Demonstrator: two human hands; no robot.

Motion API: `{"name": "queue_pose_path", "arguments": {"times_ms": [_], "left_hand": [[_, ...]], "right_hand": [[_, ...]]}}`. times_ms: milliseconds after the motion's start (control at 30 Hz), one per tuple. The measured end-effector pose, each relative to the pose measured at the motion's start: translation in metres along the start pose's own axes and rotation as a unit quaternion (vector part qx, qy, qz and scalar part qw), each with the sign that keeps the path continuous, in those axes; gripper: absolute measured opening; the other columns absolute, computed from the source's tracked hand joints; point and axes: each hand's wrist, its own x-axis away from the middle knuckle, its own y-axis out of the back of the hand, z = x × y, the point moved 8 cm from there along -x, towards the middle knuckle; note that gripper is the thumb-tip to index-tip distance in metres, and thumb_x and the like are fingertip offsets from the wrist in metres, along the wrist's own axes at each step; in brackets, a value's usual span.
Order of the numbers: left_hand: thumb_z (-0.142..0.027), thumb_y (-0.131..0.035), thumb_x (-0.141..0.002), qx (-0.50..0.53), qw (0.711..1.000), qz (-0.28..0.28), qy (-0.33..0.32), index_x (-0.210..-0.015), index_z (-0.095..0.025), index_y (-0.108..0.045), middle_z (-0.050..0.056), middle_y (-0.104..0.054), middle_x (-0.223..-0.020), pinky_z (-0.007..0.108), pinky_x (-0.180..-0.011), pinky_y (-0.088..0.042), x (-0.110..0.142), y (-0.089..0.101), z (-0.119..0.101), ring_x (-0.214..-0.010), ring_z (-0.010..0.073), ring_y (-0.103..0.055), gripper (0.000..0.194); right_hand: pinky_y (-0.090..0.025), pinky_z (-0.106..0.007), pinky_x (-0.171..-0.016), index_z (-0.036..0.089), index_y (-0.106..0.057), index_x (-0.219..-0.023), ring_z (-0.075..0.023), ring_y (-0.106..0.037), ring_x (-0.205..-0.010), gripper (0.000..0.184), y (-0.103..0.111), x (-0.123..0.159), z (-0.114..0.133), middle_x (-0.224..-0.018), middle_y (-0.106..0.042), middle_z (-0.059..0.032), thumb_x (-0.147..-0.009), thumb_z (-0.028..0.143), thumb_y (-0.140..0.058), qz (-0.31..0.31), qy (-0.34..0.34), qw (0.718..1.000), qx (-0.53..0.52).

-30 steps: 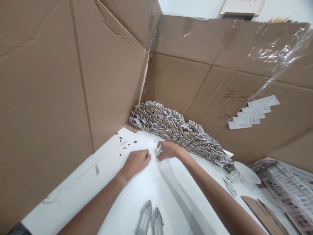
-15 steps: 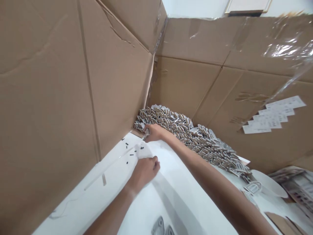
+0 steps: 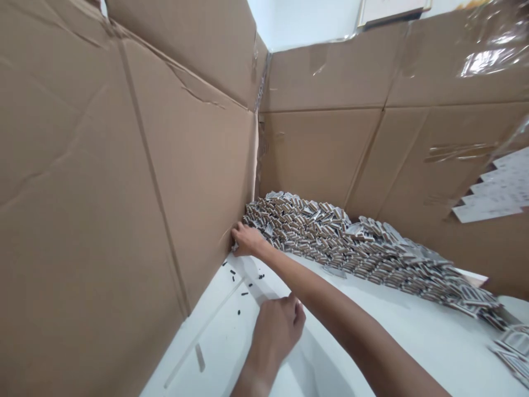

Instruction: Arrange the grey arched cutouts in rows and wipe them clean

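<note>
Head view shows grey-white pieces (image 3: 235,247) pinched in the right hand (image 3: 247,239), at the left end of the pile (image 3: 355,248). Compared with half a second ago, this hand is closer to the left cardboard wall (image 3: 202,165). Fingers mostly cover the pieces, so their direction and long axis I cannot tell. Left hand (image 3: 279,322), above the white table (image 3: 446,347), is curled; its content is hidden.

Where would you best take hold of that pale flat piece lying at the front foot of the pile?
I'd take the pale flat piece by its near edge, coming in low from the person's side. It lies flat on the white surface, with the pile right behind it, so its far edge looks harder to get at.
</note>
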Motion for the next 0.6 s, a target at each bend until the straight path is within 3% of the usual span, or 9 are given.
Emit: {"name": "queue_pose_path", "arguments": {"times_ms": [200,333,467,600], "left_hand": [[-0.032,-0.041,-0.105,-0.034,0.999,0.001,0.009,-0.106,-0.022,-0.067,0.01,-0.076,-0.089,0.036,-0.069,-0.044,0.002,0.004,-0.001,-0.084,0.0282,-0.075,0.028],[-0.03,-0.039,-0.106,-0.051,0.999,-0.005,-0.001,-0.102,-0.022,-0.064,0.008,-0.076,-0.086,0.035,-0.065,-0.041,0.001,0.006,-0.004,-0.08,0.026,-0.075,0.026],[-0.03,-0.041,-0.106,-0.066,0.998,-0.016,-0.009,-0.105,-0.023,-0.064,0.007,-0.077,-0.087,0.034,-0.066,-0.041,0.002,0.008,-0.005,-0.083,0.0264,-0.076,0.025],[-0.032,-0.038,-0.108,-0.071,0.997,-0.026,-0.008,-0.108,-0.022,-0.065,0.008,-0.078,-0.095,0.035,-0.071,-0.044,0.004,0.013,-0.007,-0.089,0.0273,-0.076,0.029]], "right_hand": [[-0.059,-0.039,-0.089,0.013,-0.05,-0.14,-0.0325,-0.072,-0.115,0.078,0.0,0.007,-0.014,-0.146,-0.053,-0.0225,-0.089,0.064,-0.078,-0.017,-0.049,0.999,-0.014],[-0.059,-0.039,-0.087,0.017,-0.051,-0.138,-0.0304,-0.074,-0.11,0.07,0.018,0.034,-0.019,-0.146,-0.055,-0.0197,-0.097,0.074,-0.06,-0.036,-0.073,0.995,-0.051],[-0.057,-0.038,-0.086,0.022,-0.051,-0.142,-0.0277,-0.075,-0.103,0.052,0.051,0.095,-0.029,-0.144,-0.058,-0.0152,-0.106,0.059,-0.052,-0.059,-0.049,0.996,-0.05],[-0.055,-0.036,-0.083,0.022,-0.056,-0.14,-0.0264,-0.075,-0.095,0.044,0.077,0.18,-0.041,-0.137,-0.065,-0.0131,-0.106,0.049,-0.055,-0.033,-0.042,0.998,-0.037]]}}
